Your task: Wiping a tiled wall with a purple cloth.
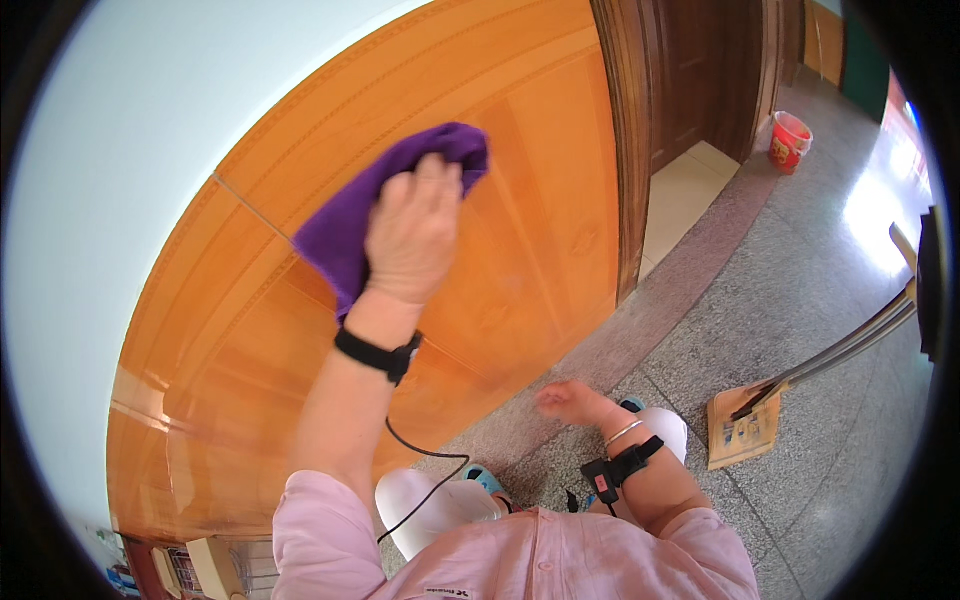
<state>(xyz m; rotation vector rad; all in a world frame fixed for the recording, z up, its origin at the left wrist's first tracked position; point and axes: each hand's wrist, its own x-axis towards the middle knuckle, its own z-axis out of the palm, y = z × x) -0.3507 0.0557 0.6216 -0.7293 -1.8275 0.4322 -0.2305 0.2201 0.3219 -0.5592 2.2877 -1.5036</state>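
Observation:
My left hand (416,225) presses a purple cloth (337,232) flat against the orange wood-patterned tiles (540,247) of the wall. The cloth's upper edge is bunched above my fingertips, and its lower part hangs beside my wrist. A black strap (379,356) with a cable is around that wrist. My right hand (566,401) hangs low over the floor near my knee, away from the wall, its fingers loosely curled and slightly blurred. I see nothing in it. A silver bangle and a black strapped device are on the right forearm.
A dark wooden door frame (626,150) borders the tiles at the right. Beyond it a red bucket (790,144) stands on the grey speckled floor (667,360). A flat tan piece (744,424) lies under long-handled poles at the right. Wire racks (247,562) stand at the lower left.

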